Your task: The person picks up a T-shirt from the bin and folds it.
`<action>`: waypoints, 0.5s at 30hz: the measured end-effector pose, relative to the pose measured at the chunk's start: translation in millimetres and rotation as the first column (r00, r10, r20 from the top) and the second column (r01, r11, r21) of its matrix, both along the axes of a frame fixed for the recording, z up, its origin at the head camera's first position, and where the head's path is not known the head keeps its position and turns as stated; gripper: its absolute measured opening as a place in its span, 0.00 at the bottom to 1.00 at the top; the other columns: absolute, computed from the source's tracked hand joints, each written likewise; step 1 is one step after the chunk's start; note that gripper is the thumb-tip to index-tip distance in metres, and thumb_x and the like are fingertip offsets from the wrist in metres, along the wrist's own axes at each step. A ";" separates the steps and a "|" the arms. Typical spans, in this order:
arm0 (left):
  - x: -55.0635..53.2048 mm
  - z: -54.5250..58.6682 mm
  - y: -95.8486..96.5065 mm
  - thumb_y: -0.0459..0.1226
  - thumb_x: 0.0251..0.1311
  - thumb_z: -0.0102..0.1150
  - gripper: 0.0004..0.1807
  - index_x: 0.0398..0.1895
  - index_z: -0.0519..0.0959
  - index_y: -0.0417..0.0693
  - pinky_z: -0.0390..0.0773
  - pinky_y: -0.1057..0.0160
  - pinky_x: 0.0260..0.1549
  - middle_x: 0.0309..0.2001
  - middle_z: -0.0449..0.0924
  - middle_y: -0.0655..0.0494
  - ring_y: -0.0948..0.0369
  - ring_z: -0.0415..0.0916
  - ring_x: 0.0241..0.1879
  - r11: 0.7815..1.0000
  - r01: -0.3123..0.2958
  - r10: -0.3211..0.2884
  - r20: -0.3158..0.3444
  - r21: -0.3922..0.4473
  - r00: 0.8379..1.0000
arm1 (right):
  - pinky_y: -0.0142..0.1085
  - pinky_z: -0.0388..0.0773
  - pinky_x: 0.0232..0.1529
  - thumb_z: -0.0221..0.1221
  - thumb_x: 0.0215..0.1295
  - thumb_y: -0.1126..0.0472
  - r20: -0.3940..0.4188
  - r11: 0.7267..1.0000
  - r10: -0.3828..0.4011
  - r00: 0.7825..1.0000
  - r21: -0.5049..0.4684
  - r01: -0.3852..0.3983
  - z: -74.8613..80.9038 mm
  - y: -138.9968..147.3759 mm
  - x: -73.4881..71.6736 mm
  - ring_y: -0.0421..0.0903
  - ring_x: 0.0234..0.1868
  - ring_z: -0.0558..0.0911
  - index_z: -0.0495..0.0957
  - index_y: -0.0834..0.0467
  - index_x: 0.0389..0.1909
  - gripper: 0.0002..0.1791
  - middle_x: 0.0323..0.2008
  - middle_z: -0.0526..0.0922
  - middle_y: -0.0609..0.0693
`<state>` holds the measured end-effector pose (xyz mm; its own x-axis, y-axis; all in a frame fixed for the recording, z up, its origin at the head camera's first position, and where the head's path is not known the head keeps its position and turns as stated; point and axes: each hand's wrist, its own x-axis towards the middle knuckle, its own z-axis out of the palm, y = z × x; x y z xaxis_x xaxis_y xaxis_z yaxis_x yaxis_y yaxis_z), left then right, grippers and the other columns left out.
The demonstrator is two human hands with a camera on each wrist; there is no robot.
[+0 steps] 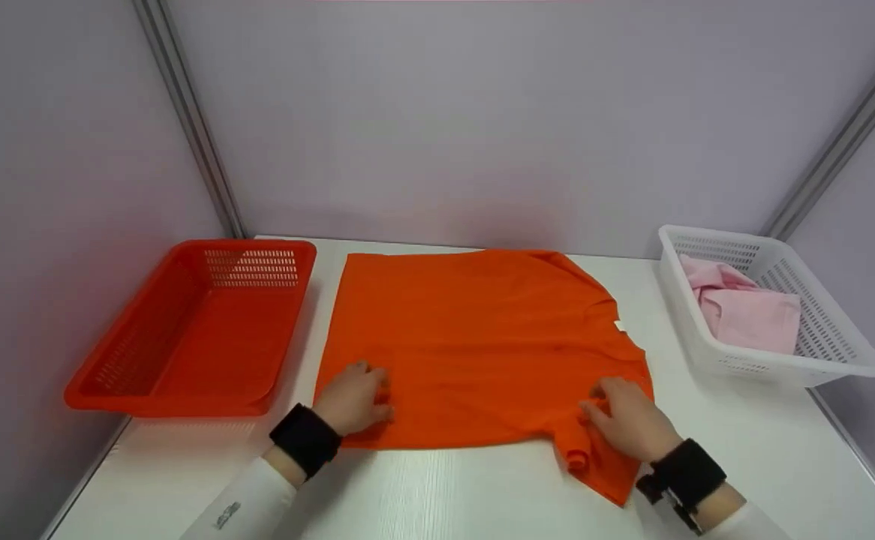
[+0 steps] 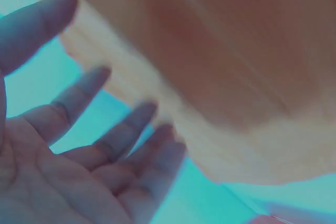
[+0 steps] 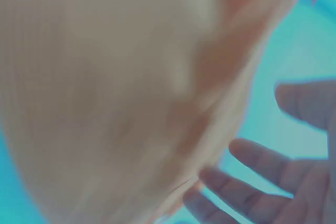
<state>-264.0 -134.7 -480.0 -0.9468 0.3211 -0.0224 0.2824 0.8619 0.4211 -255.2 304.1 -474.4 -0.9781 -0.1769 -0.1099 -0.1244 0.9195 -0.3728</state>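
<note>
An orange T-shirt (image 1: 467, 337) lies spread sideways on the white table, its hem toward the left and its collar with a small white label (image 1: 620, 325) toward the right. My left hand (image 1: 353, 397) is over the shirt's near left corner, fingers loosely bent. Over the near sleeve (image 1: 595, 457), at the right, is my right hand (image 1: 625, 416). In the left wrist view the fingers (image 2: 118, 140) spread beside the blurred cloth (image 2: 210, 66), gripping nothing. The right wrist view likewise shows spread fingers (image 3: 252, 182) next to the cloth (image 3: 115, 87).
A red plastic basket (image 1: 287, 360) stands at the left of the table (image 1: 437, 491). At the right, a white basket (image 1: 775, 367) holds pink folded cloth (image 1: 753, 319). Walls with metal corner posts (image 1: 197, 135) enclose the back and sides.
</note>
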 end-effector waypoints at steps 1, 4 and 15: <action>7.8 -0.2 1.0 0.43 0.54 0.78 0.22 0.45 0.80 0.42 0.77 0.52 0.41 0.41 0.78 0.45 0.50 0.73 0.42 0.999 0.035 -0.035 0.005 0.001 0.999 | 0.47 0.78 0.40 0.62 0.69 0.38 0.028 1.000 -0.011 1.000 -0.005 0.011 0.5 -6.3 10.2 0.52 0.39 0.77 0.76 0.60 0.48 0.28 0.38 0.79 0.56; 24.1 -3.1 2.6 0.43 0.53 0.78 0.20 0.39 0.76 0.45 0.71 0.55 0.35 0.36 0.71 0.50 0.54 0.65 0.38 0.994 0.104 -0.104 0.005 -0.029 0.995 | 0.46 0.77 0.39 0.66 0.58 0.29 0.097 0.998 -0.010 0.995 0.068 0.003 -2.2 -19.7 34.9 0.50 0.39 0.75 0.75 0.61 0.49 0.39 0.38 0.77 0.54; 27.9 -34.5 -2.8 0.24 0.56 0.69 0.14 0.38 0.73 0.40 0.79 0.55 0.33 0.41 0.81 0.42 0.50 0.73 0.37 0.977 0.063 -0.135 -0.358 -0.205 0.924 | 0.52 0.83 0.29 0.66 0.62 0.69 -0.107 0.936 0.084 0.991 0.350 -0.041 -18.4 -4.4 48.6 0.57 0.36 0.79 0.77 0.67 0.47 0.15 0.40 0.80 0.63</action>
<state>-236.1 -137.4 -514.6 -0.8630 0.4372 0.2529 0.4738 0.8743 0.1055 -206.6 299.7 -492.8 -0.9759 -0.2098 -0.0596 -0.2095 0.9777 -0.0122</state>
